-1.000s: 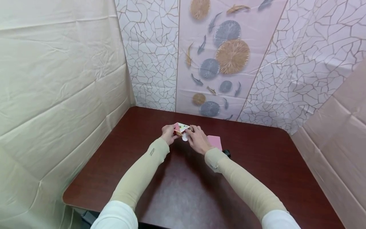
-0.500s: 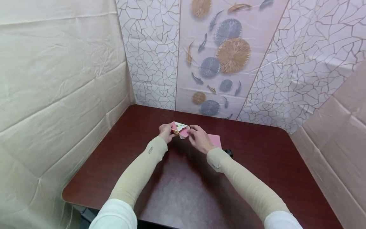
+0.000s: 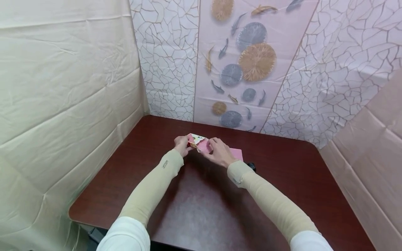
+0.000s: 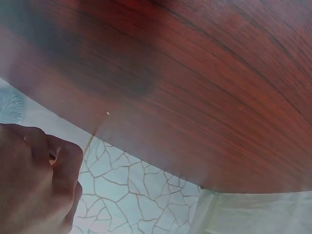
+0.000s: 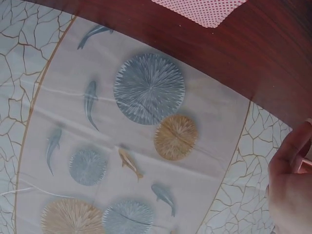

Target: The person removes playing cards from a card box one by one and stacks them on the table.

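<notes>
My left hand (image 3: 182,145) grips a small box (image 3: 197,138) with a white, colour-marked face and pink and red-yellow edges, raised above the table. From the box's right end a pink checked piece of card (image 3: 205,145) extends to my right hand (image 3: 220,153), whose fingers and thumb pinch it. In the left wrist view the left hand (image 4: 39,178) shows only its curled back, and the box is hidden. The right hand (image 5: 292,180) is partly seen at the right edge of its wrist view.
A flat pink checked item (image 3: 237,153) lies on the dark red-brown table (image 3: 201,209), right behind the right wrist; its corner (image 5: 209,12) shows in the right wrist view. A small black object (image 3: 252,166) sits beside that wrist. Patterned cloth (image 3: 232,69) hangs behind the table.
My right hand has moved slightly right, away from the box. The rounded white flap seen earlier has given way to a pink checked piece, now stretching farther out. The left hand has shifted slightly left.
</notes>
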{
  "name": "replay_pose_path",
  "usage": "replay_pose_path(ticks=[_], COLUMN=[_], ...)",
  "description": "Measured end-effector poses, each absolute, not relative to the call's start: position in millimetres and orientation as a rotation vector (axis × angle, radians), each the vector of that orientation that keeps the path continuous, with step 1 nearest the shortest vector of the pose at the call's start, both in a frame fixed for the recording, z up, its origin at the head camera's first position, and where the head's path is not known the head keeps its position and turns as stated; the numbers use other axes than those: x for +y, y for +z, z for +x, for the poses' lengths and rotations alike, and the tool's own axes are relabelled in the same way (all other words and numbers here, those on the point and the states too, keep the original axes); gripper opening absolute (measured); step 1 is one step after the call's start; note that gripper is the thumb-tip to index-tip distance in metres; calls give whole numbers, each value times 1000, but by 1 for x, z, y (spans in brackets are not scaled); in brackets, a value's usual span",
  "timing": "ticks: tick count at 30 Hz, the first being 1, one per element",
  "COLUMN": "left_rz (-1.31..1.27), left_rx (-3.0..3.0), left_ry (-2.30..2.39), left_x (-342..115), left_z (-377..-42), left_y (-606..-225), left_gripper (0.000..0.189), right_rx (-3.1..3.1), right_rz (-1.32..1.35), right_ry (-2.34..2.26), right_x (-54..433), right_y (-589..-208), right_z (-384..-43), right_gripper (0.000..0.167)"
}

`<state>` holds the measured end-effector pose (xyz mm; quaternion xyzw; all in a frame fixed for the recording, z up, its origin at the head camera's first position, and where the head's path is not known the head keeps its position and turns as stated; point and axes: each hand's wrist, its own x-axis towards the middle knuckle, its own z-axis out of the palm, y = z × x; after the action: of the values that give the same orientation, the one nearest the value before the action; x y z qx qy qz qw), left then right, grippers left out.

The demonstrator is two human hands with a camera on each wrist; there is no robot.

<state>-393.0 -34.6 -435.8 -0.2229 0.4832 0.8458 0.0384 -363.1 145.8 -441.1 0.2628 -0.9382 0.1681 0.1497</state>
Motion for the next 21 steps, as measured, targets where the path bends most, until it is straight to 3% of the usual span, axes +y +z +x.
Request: replay_pose_path(ticks=[9, 13, 21], left_rz=[-709, -725, -763], left_rx=[1470, 1443, 1436], left_ry=[2615, 2625, 2642], left_x=[-41, -43, -46], left_z=[-392, -392, -389], left_y=[-436, -437, -436], left_gripper=[43, 44, 44], right_rx=[-2671, -2625, -2637], right_rz=[862, 879, 665], right_ry=[331, 325, 320], right_x=[162, 172, 195], right_y=[-447, -452, -458], right_z=[-366, -369, -373], right_gripper=[58, 57, 56])
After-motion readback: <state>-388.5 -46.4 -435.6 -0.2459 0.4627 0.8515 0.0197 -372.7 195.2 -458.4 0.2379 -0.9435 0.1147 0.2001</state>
